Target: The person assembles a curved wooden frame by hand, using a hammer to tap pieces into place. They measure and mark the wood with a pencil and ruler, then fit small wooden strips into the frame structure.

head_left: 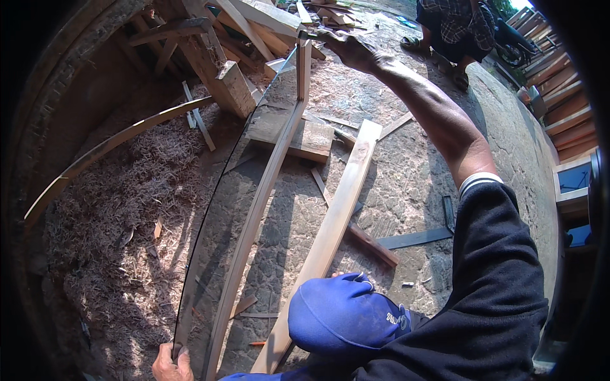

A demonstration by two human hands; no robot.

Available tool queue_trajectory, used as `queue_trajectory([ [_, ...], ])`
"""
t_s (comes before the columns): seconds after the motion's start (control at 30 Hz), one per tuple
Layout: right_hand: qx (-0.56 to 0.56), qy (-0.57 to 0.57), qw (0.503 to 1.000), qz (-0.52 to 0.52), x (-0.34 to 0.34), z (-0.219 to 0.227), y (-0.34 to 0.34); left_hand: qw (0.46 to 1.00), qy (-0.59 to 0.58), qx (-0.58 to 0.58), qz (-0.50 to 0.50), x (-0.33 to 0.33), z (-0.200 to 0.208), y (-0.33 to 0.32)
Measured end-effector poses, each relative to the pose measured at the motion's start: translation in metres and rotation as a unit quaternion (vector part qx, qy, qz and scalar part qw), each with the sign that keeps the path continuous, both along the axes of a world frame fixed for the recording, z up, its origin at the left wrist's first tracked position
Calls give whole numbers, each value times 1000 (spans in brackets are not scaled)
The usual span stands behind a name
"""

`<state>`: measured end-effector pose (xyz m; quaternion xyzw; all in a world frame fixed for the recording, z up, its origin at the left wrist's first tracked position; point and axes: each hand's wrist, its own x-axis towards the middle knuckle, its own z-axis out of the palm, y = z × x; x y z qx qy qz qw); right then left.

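Note:
A long narrow wooden strip (pixel 257 206) runs from the bottom edge to the top centre. Beside its left side a thin dark tape-like strip (pixel 213 200) stretches in a bowed line, its far end catching blue light. My left hand (pixel 171 365), at the lower left, is closed with fingers and thumb pinching the tape-like strip's near end. Far off at the top, my right hand (pixel 349 49) reaches out on a straightened arm. Its fingers are bent over the wooden strip's far end, gripping where the tape-like strip ends; the exact hold is too small to make out.
A planed board (pixel 330 235) lies to the right, beside blue cloth (pixel 340 314) over what looks like my knee. A wood block (pixel 305 140) sits beneath the narrow strip. Wood shavings (pixel 136 235) heap at left near timbers (pixel 235 89). A person (pixel 457 28) stands upper right.

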<state>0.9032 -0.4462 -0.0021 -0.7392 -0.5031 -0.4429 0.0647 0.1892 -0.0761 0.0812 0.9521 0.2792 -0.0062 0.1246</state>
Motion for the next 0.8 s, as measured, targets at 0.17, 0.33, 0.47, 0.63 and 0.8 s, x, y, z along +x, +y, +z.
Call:
queue_trajectory([
  [0.17,-26,68,997,-35,-5,-1,0,998,52,-22,-1,5,-7,8],
  [0.33,-8,107,994,22,-1,3,11,999,42,3,-30,1,-8,8],
  [0.47,-30,136,990,-9,1,9,18,999,37,-10,-14,3,-7,6],
  [0.63,-44,74,996,-8,-7,20,23,999,19,-9,-25,2,-9,9],
  [0.8,14,66,997,46,-7,24,29,999,18,2,-36,-1,-10,11],
])
